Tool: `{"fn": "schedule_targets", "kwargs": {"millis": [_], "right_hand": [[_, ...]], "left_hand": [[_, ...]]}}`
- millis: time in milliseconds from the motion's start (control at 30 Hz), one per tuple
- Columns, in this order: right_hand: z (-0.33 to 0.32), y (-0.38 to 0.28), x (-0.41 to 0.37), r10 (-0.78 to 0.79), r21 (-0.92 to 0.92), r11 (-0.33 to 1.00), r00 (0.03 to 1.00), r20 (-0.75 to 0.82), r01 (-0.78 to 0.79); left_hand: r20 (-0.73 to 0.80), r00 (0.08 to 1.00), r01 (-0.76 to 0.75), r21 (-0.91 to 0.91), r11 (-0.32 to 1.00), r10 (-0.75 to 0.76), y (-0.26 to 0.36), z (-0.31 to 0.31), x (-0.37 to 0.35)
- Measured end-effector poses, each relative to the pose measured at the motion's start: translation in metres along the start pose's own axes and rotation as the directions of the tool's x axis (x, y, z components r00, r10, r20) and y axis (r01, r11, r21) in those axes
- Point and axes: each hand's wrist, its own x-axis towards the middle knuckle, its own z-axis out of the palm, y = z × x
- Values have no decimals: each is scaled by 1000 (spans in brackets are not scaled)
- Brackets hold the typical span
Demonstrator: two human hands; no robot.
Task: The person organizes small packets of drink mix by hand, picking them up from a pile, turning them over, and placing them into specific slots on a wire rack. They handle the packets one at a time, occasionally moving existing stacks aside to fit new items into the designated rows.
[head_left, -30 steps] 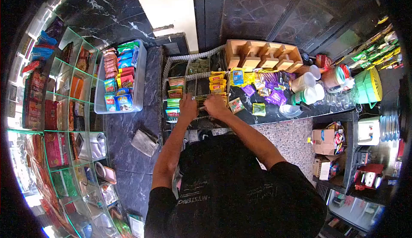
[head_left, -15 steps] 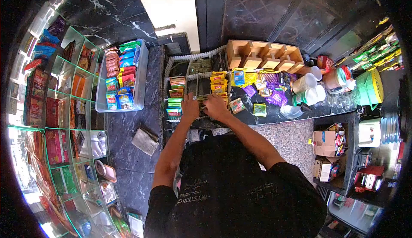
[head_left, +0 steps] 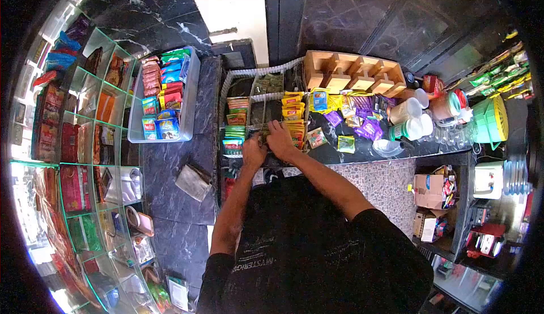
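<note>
My left hand (head_left: 254,151), fingers curled, is at the front of a divided rack (head_left: 293,64) with pale edging. My right hand (head_left: 281,140) is beside it, its bent fingers reaching into the middle column. Both hands are closed around something small and dark between them that I cannot make out. Green and red sachets (head_left: 234,132) stand in rows left of my left hand. Yellow sachets (head_left: 293,111) fill the column behind and right of my right hand.
A clear plastic bin (head_left: 191,96) of sachets sits left. A wooden compartment box (head_left: 351,73) stands behind loose yellow and purple packets (head_left: 368,128). Jars (head_left: 403,111) and a green bucket (head_left: 488,120) are at right. Glass shelves (head_left: 76,169) line the far left; a folded cloth (head_left: 193,183) lies nearby.
My left hand has drawn slightly back toward me, its fingers now more curled. My right hand has stayed near the middle column. The whole view has shifted slightly.
</note>
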Motion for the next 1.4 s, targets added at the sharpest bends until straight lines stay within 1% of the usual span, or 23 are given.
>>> {"fn": "schedule_targets", "kwargs": {"millis": [67, 167, 233, 267, 333, 367, 433, 467, 533, 567, 633, 667, 733, 767, 833, 867, 933, 1067, 1133, 1167, 1300, 1367, 1400], "right_hand": [[5, -4, 4, -3, -35, 999, 1000, 23, 4], [9, -2, 7, 70, -38, 997, 996, 52, -68], [11, 2, 7, 36, -5, 999, 996, 80, -36], [12, 5, 8, 33, -6, 999, 996, 78, -33], [15, 12, 4, 59, 16, 998, 992, -108, -58], [14, 16, 2, 62, 14, 998, 993, -104, -61], [-2, 21, 3, 168, 96, 981, 986, -14, -166], [-5, 21, 4, 171, 98, 981, 985, -13, -169], [-1, 25, 7, 116, -17, 993, 991, -66, -118], [0, 26, 8, 120, -18, 992, 990, -68, -122], [-1, 26, 15, 110, -48, 993, 981, 161, -103], [-1, 18, 12, 114, -41, 993, 980, 164, -109], [0, 19, 13, 111, -158, 985, 953, 283, -68], [1, 18, 13, 116, -158, 985, 952, 282, -73], [14, 14, 13, 168, -221, 966, 974, 151, -133], [20, 12, 16, 171, -220, 966, 974, 150, -136], [23, 9, 21, 235, -199, 963, 927, 292, -181], [29, 18, 27, 231, -186, 963, 952, 199, -195], [13, 19, 31, 231, -138, 971, 911, 342, -195], [6, 19, 32, 233, -140, 970, 911, 340, -196], [9, 19, 33, 239, -120, 970, 919, 314, -211], [12, 19, 33, 246, -128, 968, 918, 311, -216], [10, 19, 32, 238, -134, 969, 922, 306, -206]], "left_hand": [[-24, 1000, -8, -4, 1000, 8, -3, 3, -1], [-25, 999, -32, 33, 999, 32, 0, 3, 0], [70, 998, -12, 95, 995, 6, 1, 0, 2], [66, 998, -12, 96, 995, 5, 1, -2, 2], [89, 996, -53, 284, 957, 28, 15, -10, -2], [92, 995, -53, 280, 958, 28, 21, -12, -2], [133, 990, -18, 393, 920, -37, 30, -17, 3], [137, 990, -21, 393, 919, -36, 35, -21, 7], [180, 982, -142, 500, 854, 59, 43, -24, 17], [181, 981, -147, 499, 854, 63, 41, -22, 23], [163, 975, -217, 520, 826, 154, 29, -12, 33], [171, 973, -221, 521, 824, 153, 23, -11, 28], [195, 960, -280, 610, 741, 202, 17, -4, 32], [199, 958, -286, 608, 740, 206, 15, -1, 33], [204, 960, -276, 571, 774, 191, 11, 1, 37], [206, 959, -278, 571, 772, 193, 9, 3, 37], [199, 967, -249, 608, 754, 158, 9, 5, 36], [216, 970, -223, 627, 747, 108, 10, 11, 47], [239, 968, -218, 631, 744, 80, 14, 9, 50], [264, 963, -210, 637, 741, 45, 16, 9, 51], [222, 974, -175, 622, 763, 43, 8, 19, 53], [178, 976, -210, 637, 742, 123, 6, 21, 53], [180, 976, -212, 637, 741, 125, 9, 20, 55]]}}
